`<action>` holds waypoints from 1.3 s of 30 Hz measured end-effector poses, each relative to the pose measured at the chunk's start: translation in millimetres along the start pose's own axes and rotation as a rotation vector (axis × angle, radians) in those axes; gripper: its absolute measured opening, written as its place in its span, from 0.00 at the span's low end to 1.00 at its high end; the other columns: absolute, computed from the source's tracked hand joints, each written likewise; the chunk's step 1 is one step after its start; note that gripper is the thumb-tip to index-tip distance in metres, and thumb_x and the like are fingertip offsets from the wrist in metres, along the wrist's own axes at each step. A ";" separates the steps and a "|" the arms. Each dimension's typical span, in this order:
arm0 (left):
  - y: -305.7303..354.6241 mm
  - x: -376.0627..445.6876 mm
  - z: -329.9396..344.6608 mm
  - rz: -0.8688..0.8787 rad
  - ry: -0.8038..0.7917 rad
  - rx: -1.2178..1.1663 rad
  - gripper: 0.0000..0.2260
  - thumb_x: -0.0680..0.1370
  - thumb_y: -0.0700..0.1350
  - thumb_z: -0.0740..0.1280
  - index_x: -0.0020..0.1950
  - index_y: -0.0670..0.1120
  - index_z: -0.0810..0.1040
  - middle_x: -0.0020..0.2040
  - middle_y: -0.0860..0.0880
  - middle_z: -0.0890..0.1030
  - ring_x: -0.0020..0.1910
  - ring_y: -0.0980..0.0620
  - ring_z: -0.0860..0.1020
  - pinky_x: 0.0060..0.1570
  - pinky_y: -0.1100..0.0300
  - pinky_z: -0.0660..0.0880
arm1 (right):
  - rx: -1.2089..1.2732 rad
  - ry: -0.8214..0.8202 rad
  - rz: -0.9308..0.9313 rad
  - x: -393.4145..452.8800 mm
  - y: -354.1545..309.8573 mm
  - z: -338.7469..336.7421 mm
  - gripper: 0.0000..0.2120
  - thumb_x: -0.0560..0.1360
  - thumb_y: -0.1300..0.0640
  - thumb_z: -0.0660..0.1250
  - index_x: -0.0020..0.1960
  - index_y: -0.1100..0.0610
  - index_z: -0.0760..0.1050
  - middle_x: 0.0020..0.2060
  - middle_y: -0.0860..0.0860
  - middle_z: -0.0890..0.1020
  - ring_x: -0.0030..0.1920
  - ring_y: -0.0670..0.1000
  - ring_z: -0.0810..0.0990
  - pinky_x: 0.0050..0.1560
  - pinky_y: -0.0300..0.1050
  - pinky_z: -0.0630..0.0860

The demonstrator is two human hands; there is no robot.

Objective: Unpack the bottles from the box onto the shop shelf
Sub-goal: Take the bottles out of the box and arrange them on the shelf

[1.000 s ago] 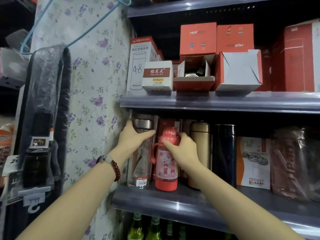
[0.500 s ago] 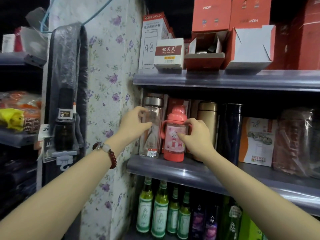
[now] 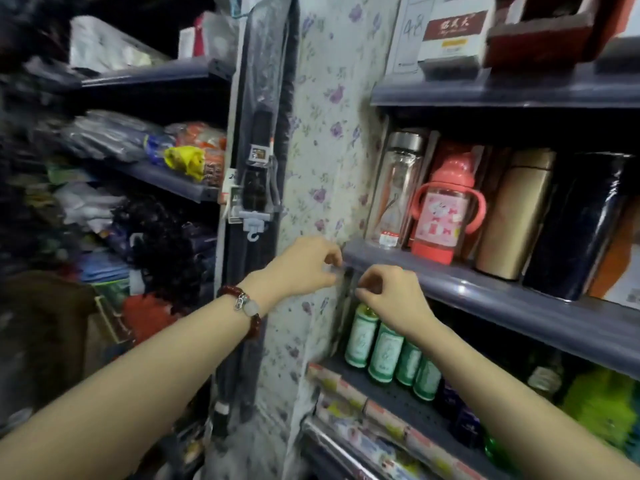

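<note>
- Both hands are empty, fingers loosely curled: the left hand (image 3: 304,263) at the front lip of the shelf (image 3: 502,299), the right hand (image 3: 391,299) just beside it, slightly lower.
- Above and to the right of the hands stand the clear glass bottle (image 3: 393,192) and, touching it, the pink bottle (image 3: 441,209).
- The glass one looks fragile, smooth and probably slippery; best gripped round the body under the metal cap.
- The pink one looks light, likely plastic; its side handles offer easy hold.
- Room is tight: the floral wall (image 3: 322,133) just left, the gold flask (image 3: 516,216) close right, a shelf overhead.
</note>
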State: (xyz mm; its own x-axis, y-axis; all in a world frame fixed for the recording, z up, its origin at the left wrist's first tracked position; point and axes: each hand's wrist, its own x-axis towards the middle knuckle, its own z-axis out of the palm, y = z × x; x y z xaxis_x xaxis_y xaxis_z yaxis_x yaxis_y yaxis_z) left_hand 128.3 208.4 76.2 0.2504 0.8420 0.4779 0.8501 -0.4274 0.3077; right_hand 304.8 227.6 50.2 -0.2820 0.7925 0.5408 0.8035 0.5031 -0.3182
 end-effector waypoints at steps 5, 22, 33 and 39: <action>-35.3 -102.0 18.4 -0.307 -0.126 0.128 0.10 0.72 0.45 0.69 0.52 0.47 0.80 0.45 0.51 0.76 0.44 0.52 0.75 0.50 0.52 0.77 | 0.119 -0.280 -0.121 -45.2 -34.6 74.9 0.03 0.70 0.55 0.70 0.42 0.54 0.81 0.41 0.52 0.85 0.44 0.52 0.82 0.47 0.43 0.75; -142.0 -427.2 66.6 -0.973 -0.289 0.119 0.11 0.73 0.43 0.68 0.55 0.46 0.81 0.54 0.45 0.81 0.52 0.46 0.79 0.46 0.60 0.71 | 0.249 -0.878 -0.260 -220.4 -188.9 314.2 0.02 0.69 0.57 0.68 0.40 0.55 0.79 0.43 0.55 0.84 0.47 0.57 0.82 0.47 0.49 0.78; -203.6 -556.8 141.9 -1.259 -0.227 -0.062 0.11 0.74 0.45 0.69 0.56 0.48 0.79 0.59 0.47 0.78 0.56 0.49 0.76 0.52 0.59 0.73 | 0.279 -1.047 -0.297 -295.2 -219.5 430.8 0.08 0.73 0.55 0.68 0.48 0.58 0.80 0.45 0.55 0.84 0.48 0.55 0.81 0.46 0.43 0.74; -227.3 -633.3 228.0 -1.414 -0.149 -0.160 0.11 0.74 0.46 0.69 0.56 0.48 0.80 0.56 0.48 0.79 0.51 0.52 0.77 0.46 0.64 0.69 | 0.328 -1.178 -0.359 -364.4 -205.0 527.6 0.12 0.74 0.52 0.69 0.55 0.56 0.78 0.48 0.52 0.80 0.48 0.51 0.79 0.47 0.44 0.76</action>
State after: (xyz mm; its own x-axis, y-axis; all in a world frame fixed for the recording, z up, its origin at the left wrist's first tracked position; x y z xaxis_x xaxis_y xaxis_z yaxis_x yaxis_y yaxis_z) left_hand -117.8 -152.6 -483.9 -0.6941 0.6055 -0.3893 0.3633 0.7615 0.5367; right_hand -33.8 17.6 -492.5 -0.8840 0.3350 -0.3259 0.4663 0.6795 -0.5664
